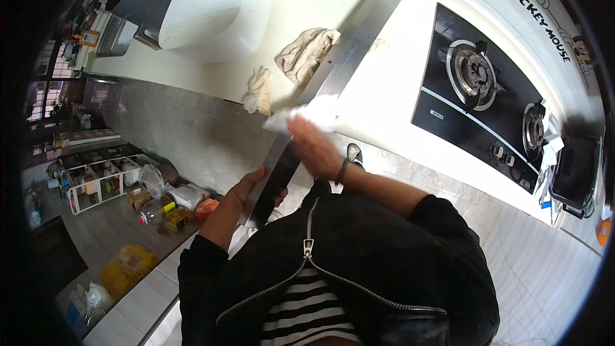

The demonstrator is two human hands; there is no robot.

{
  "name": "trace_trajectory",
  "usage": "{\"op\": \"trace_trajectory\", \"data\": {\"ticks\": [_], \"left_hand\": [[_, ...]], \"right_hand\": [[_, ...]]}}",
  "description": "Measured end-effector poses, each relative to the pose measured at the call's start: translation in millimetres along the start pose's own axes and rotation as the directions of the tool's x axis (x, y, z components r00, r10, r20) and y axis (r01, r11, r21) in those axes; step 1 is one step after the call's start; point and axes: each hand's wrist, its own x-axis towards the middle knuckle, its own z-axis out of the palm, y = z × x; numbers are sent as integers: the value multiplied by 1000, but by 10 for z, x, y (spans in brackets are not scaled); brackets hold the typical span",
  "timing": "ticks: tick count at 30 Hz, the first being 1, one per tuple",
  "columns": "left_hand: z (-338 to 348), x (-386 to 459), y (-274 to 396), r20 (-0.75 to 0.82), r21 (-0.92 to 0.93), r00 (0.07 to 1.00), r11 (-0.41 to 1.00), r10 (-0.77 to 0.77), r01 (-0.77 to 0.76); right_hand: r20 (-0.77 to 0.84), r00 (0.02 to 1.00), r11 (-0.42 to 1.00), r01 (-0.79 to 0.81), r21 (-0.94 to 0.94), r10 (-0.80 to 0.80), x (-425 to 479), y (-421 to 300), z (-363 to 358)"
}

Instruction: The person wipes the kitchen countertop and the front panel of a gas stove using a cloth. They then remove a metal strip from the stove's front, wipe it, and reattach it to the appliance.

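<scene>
A long stainless-steel panel with a folded edge (361, 33) slants from the worktop toward my body, its far end lying on the counter. Around its near end my left hand (251, 186) is gripping, thumb on one edge and fingertips showing at the other. My right hand (314, 149), blurred, presses a white tissue or thin cloth (319, 110) against the panel's upper face. A crumpled beige rag (303, 55) lies on the counter right beside the panel. Next to it is a smaller wadded, stained cloth (258, 90) near the counter's front edge.
A black glass gas hob (461, 91) with two burners is at the right. A translucent white plastic container (216, 9) stands at the upper left. Bottles (156, 211), bags and a white rack (98, 185) crowd the surface at the left. A black tray (576, 170) is far right.
</scene>
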Motion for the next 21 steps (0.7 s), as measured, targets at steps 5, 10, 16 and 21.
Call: {"op": "trace_trajectory", "data": {"ticks": [5,10,16,21], "left_hand": [[-25,-18,36,3,69,1000,998,8,-8],[211,-140,126,-53,113,998,993,23,-17],[204,-230,298,-40,229,997,972,68,-57],[-23,-178,296,-18,236,1000,972,23,-18]], "right_hand": [[-129,991,999,-36,-24,33,221,304,-301],[-588,804,948,-115,-295,-85,758,710,-991],[-298,928,960,153,-235,-222,143,87,-26],[33,959,940,282,-191,-281,29,-418,101]]}}
